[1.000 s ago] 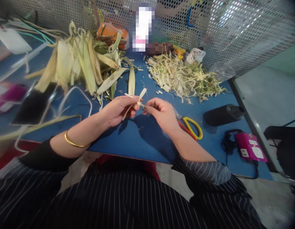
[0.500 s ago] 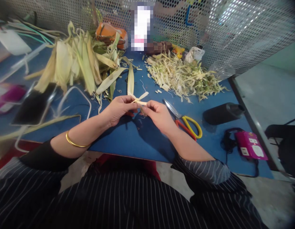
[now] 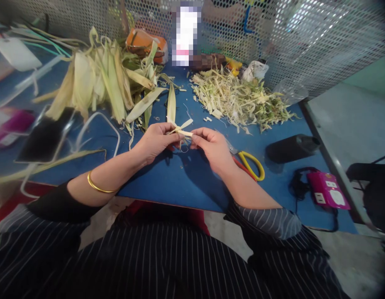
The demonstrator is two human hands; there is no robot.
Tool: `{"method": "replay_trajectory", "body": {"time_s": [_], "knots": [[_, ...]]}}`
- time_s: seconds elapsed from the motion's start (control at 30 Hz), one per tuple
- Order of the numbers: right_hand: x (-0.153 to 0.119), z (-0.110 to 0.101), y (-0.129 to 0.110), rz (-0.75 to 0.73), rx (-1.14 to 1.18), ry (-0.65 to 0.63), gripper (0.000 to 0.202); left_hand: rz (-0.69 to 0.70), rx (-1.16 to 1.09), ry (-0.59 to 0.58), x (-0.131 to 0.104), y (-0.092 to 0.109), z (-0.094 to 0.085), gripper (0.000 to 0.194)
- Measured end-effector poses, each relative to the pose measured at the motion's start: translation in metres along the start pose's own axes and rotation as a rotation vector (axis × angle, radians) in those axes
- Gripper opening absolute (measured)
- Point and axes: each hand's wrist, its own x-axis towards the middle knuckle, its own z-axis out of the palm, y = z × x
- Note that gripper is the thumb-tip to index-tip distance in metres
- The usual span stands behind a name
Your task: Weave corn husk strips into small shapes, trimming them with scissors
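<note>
Strips of pale corn husk point(image 3: 186, 123) are crossed together in a small bundle between my hands, above the front part of the blue table point(image 3: 139, 176). My left hand point(image 3: 157, 142) is closed and pinches the bundle at its crossing. The fingertips of my right hand point(image 3: 213, 147) are pinched on the end of one strip that points to the right. Thin fibres dangle below the strips. Partly behind my right hand lie scissors point(image 3: 253, 163) with yellow and red handles. A long husk leaf point(image 3: 171, 104) lies just beyond the bundle.
Whole corn husks point(image 3: 83, 83) are heaped at the back left, husk scraps point(image 3: 242, 99) at the back right. A black bottle point(image 3: 287, 148) and a magenta power box point(image 3: 327, 190) with a cord are on the right. A dark tablet-like panel point(image 3: 40, 139) and white tubing point(image 3: 116, 133) are at left.
My right hand has shifted slightly right, drawing away from my left hand along the strip, and now covers more of the scissors' blades. My left hand stays nearly in place.
</note>
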Motion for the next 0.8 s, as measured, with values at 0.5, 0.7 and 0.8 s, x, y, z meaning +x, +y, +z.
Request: {"method": "replay_trajectory", "body": {"time_s": [0.5,0.7,0.8], "knots": [[-0.0009,-0.0050,0.0041,-0.174,-0.471,0.016,0.015,0.004,0.142,-0.125,0.0019,-0.0051,0.0031,0.016],[-0.0026,-0.0029,0.0007,-0.235,-0.520,0.029,0.016,-0.006,0.131,-0.079,0.0021,-0.0045,0.0044,0.014],[-0.0030,-0.0007,0.0010,-0.186,-0.460,-0.021,0.020,0.034,0.140,-0.020,0.0029,-0.0053,0.0033,0.014]]}}
